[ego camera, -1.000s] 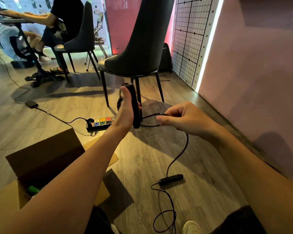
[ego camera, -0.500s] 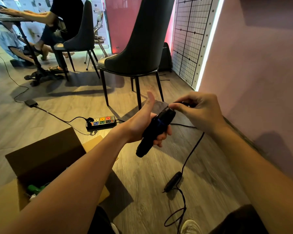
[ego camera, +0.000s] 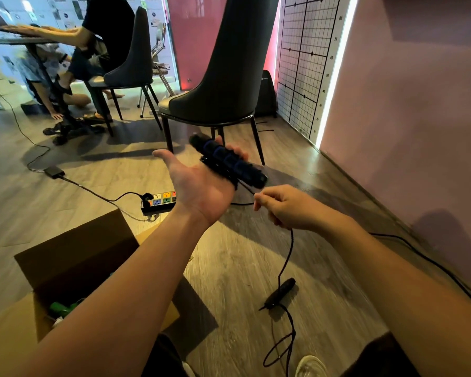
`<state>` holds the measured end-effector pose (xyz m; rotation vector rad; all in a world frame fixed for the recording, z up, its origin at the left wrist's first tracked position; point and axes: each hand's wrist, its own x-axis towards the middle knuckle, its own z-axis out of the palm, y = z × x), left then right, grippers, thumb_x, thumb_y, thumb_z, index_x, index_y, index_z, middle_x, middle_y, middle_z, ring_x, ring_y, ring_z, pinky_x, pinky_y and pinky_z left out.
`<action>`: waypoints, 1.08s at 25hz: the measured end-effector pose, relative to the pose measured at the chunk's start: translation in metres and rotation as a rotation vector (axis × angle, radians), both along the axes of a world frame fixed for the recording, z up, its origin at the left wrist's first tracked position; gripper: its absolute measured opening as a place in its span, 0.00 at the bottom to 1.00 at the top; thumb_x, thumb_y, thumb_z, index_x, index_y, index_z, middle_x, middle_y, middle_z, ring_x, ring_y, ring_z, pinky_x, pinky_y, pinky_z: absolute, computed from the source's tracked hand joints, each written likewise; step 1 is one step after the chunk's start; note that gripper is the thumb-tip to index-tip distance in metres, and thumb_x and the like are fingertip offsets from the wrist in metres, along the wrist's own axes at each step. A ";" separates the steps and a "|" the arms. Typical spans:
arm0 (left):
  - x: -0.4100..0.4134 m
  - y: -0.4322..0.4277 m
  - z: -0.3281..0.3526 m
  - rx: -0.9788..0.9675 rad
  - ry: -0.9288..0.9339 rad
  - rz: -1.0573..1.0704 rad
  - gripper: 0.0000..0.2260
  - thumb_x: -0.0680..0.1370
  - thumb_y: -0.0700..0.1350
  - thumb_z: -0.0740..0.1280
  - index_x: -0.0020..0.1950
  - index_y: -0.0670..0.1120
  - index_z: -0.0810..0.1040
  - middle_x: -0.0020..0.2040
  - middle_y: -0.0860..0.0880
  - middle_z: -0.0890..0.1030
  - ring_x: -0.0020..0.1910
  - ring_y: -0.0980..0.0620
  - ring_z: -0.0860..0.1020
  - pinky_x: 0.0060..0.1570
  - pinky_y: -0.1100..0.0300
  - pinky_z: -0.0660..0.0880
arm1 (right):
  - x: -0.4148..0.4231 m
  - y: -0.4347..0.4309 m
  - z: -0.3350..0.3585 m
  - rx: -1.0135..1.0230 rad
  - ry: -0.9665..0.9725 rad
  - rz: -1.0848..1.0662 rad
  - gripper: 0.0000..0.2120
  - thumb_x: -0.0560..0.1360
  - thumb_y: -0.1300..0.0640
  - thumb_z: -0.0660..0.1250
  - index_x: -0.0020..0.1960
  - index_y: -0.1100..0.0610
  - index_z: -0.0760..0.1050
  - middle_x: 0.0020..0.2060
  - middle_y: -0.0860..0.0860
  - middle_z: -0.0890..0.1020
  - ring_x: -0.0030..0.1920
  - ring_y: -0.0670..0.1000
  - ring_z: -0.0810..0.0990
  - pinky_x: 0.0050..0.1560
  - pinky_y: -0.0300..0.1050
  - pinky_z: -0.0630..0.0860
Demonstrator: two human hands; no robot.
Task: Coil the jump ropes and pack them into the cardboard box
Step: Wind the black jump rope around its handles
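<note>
At far left, one open cardboard box (ego camera: 74, 254) on the floor, a green item (ego camera: 60, 308) inside. Left hand (ego camera: 201, 191) no longer clasped as half a second ago: grip spread flat, palm up, one black-and-blue jump rope handle (ego camera: 229, 161) across the fingers, cord (ego camera: 206, 161) loops beneath. Right hand (ego camera: 291, 210) lower than before, grip pinching the cord. Second handle (ego camera: 280, 292) on the floor: two handles.
</note>
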<state>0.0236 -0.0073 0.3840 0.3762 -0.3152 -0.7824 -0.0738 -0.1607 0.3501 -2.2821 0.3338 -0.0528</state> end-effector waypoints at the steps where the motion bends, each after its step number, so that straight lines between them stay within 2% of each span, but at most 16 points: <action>1: 0.004 0.000 -0.001 0.023 0.016 0.086 0.46 0.71 0.80 0.46 0.62 0.41 0.72 0.46 0.41 0.82 0.47 0.44 0.79 0.60 0.51 0.75 | 0.000 0.000 -0.001 -0.012 0.044 0.011 0.16 0.84 0.46 0.58 0.48 0.53 0.80 0.32 0.53 0.78 0.31 0.49 0.75 0.34 0.44 0.74; 3: 0.014 0.001 -0.002 0.036 0.058 0.221 0.46 0.71 0.79 0.47 0.65 0.40 0.70 0.49 0.40 0.82 0.51 0.44 0.79 0.62 0.52 0.73 | -0.003 0.000 0.000 -0.028 0.097 0.034 0.17 0.83 0.44 0.60 0.46 0.53 0.82 0.32 0.52 0.78 0.31 0.49 0.75 0.33 0.43 0.74; 6: 0.035 0.007 -0.012 0.088 0.150 0.419 0.44 0.73 0.78 0.50 0.73 0.44 0.64 0.64 0.39 0.76 0.59 0.44 0.76 0.65 0.52 0.72 | -0.007 -0.006 0.004 -0.010 0.114 0.061 0.18 0.80 0.42 0.64 0.42 0.54 0.83 0.30 0.52 0.77 0.30 0.49 0.74 0.34 0.43 0.74; 8: 0.045 0.010 -0.024 0.214 0.122 0.525 0.39 0.75 0.76 0.49 0.71 0.46 0.66 0.61 0.42 0.74 0.55 0.46 0.75 0.63 0.54 0.72 | -0.008 -0.010 0.006 -0.038 0.083 0.075 0.18 0.78 0.41 0.66 0.41 0.53 0.84 0.30 0.53 0.78 0.30 0.49 0.74 0.33 0.42 0.73; 10: 0.050 0.011 -0.035 0.406 0.004 0.547 0.32 0.77 0.73 0.48 0.62 0.48 0.71 0.51 0.44 0.73 0.47 0.49 0.73 0.57 0.55 0.73 | -0.007 -0.012 0.009 -0.216 0.009 0.083 0.15 0.77 0.41 0.68 0.42 0.50 0.84 0.31 0.49 0.81 0.30 0.43 0.75 0.34 0.39 0.72; 13: 0.048 0.008 -0.044 0.721 -0.295 0.380 0.34 0.77 0.73 0.45 0.58 0.45 0.72 0.42 0.46 0.72 0.42 0.49 0.73 0.54 0.52 0.73 | -0.005 -0.011 0.015 -0.490 -0.218 0.021 0.13 0.77 0.44 0.69 0.47 0.52 0.85 0.36 0.45 0.83 0.36 0.41 0.79 0.38 0.41 0.78; 15: 0.040 0.005 -0.047 0.924 -0.564 0.152 0.39 0.74 0.74 0.42 0.58 0.44 0.74 0.43 0.44 0.74 0.44 0.47 0.75 0.55 0.51 0.73 | -0.005 -0.012 0.017 -0.554 -0.378 -0.031 0.13 0.77 0.45 0.70 0.47 0.54 0.85 0.36 0.47 0.84 0.36 0.44 0.80 0.38 0.46 0.80; 18: 0.026 0.001 -0.049 1.056 -0.776 -0.200 0.49 0.68 0.77 0.42 0.63 0.39 0.75 0.46 0.41 0.76 0.47 0.44 0.77 0.55 0.51 0.74 | -0.006 -0.015 0.014 -0.585 -0.507 -0.015 0.13 0.77 0.44 0.70 0.47 0.54 0.85 0.36 0.48 0.84 0.34 0.46 0.80 0.37 0.49 0.79; 21: 0.016 -0.001 -0.043 1.060 -0.812 -0.437 0.51 0.68 0.78 0.41 0.59 0.37 0.77 0.44 0.40 0.78 0.46 0.43 0.78 0.53 0.50 0.75 | -0.008 -0.018 0.015 -0.598 -0.569 0.014 0.16 0.76 0.41 0.70 0.47 0.53 0.85 0.34 0.46 0.83 0.31 0.43 0.78 0.34 0.44 0.77; 24: 0.011 -0.001 -0.035 0.997 -0.807 -0.593 0.50 0.69 0.79 0.40 0.52 0.37 0.78 0.40 0.41 0.77 0.40 0.43 0.77 0.49 0.50 0.76 | -0.013 -0.022 0.019 -0.543 -0.557 -0.075 0.20 0.71 0.35 0.71 0.40 0.53 0.82 0.27 0.42 0.77 0.27 0.42 0.74 0.29 0.31 0.65; 27: 0.004 0.001 -0.027 0.913 -0.814 -0.675 0.47 0.68 0.79 0.39 0.43 0.39 0.76 0.34 0.43 0.74 0.33 0.46 0.74 0.44 0.52 0.75 | -0.015 -0.022 0.018 -0.469 -0.466 -0.172 0.22 0.68 0.33 0.72 0.35 0.53 0.78 0.26 0.43 0.75 0.26 0.42 0.72 0.26 0.30 0.65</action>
